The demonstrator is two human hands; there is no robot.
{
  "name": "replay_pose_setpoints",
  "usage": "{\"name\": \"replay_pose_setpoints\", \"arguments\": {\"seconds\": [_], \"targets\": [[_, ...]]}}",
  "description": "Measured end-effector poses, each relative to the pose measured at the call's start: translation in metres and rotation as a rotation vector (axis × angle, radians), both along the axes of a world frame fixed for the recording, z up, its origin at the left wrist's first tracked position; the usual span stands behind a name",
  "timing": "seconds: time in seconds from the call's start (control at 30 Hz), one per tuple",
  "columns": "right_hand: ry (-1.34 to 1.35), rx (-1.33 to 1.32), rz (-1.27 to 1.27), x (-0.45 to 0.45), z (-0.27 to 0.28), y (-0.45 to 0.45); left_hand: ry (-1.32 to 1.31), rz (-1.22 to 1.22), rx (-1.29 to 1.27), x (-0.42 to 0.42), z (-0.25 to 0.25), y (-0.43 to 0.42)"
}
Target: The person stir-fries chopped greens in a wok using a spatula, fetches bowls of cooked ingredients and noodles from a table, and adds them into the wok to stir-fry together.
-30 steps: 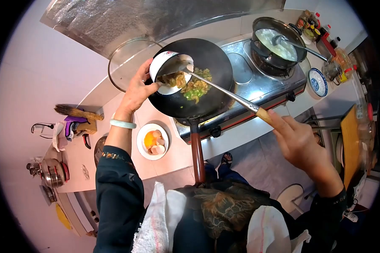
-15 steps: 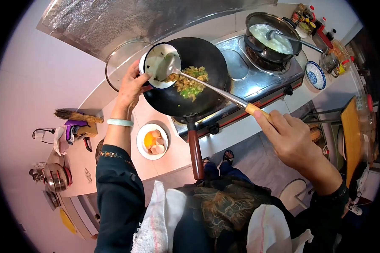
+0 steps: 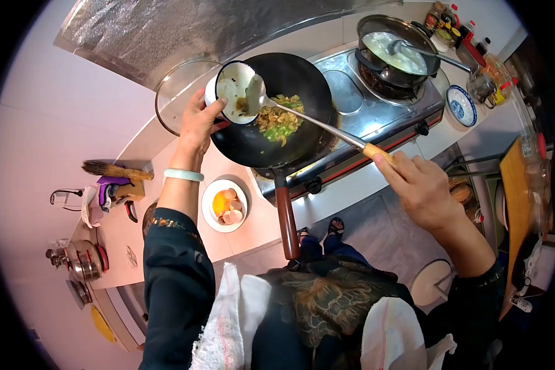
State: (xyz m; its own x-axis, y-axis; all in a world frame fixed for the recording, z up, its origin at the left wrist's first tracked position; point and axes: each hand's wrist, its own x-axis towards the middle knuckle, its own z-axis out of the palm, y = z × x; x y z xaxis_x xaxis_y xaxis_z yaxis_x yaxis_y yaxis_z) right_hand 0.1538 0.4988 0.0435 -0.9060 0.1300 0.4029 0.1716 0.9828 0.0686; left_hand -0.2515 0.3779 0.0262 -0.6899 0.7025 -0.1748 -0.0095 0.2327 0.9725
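Note:
My left hand (image 3: 198, 120) grips a white enamel bowl (image 3: 230, 80) with a dark rim, tilted over the left side of a black wok (image 3: 302, 71). Some brownish bits cling inside the bowl. My right hand (image 3: 416, 188) is closed round the wooden handle of a metal spatula (image 3: 327, 127). Its head is at the bowl's right rim; whether they touch I cannot tell. Chopped green and brown food (image 3: 280, 123) lies in the wok. Below the left hand, a white plate (image 3: 213, 224) holds cracked eggshells (image 3: 230, 206) and some yellow egg.
The wok sits on a gas stove (image 3: 376, 129), its brown handle (image 3: 285, 216) pointing toward me. A pot (image 3: 382, 69) of whitish liquid with a ladle stands on the right burner. A blue-patterned bowl (image 3: 461, 105) and several bottles are farther right. A glass lid (image 3: 166, 98) leans behind my left hand.
The spatula head has come out of the bowl's inside to its right rim. The bowl has tipped a little further toward the wok. My right hand has shifted slightly up.

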Motion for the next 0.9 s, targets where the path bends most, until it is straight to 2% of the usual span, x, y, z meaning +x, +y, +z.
{"name": "replay_pose_setpoints", "arguments": {"seconds": [0.07,0.17,0.2,0.37,0.67,0.7,0.77,0.9], "targets": [[-0.011,0.003,-0.017,0.009,0.007,0.001,0.030,-0.041,0.025,-0.005,-0.005,0.000],[-0.023,0.048,-0.045,0.019,0.020,0.001,0.164,-0.104,-0.097,-0.020,-0.005,-0.002],[-0.019,0.066,-0.054,0.024,0.018,0.003,0.222,-0.051,-0.083,-0.019,-0.007,-0.002],[0.008,-0.015,-0.114,0.033,0.019,-0.001,0.375,-0.104,-0.054,-0.019,-0.010,-0.002],[0.112,-0.248,-0.024,0.006,0.004,-0.004,0.158,-0.203,0.024,0.002,-0.001,0.002],[0.123,-0.274,-0.012,0.001,0.002,-0.002,0.174,-0.242,-0.021,0.004,0.004,0.002],[0.118,-0.311,-0.029,-0.002,-0.005,-0.001,0.233,-0.273,0.063,-0.001,-0.003,0.004],[0.077,-0.348,-0.040,0.000,-0.006,-0.002,0.190,-0.280,0.004,-0.007,-0.001,-0.004]]}}
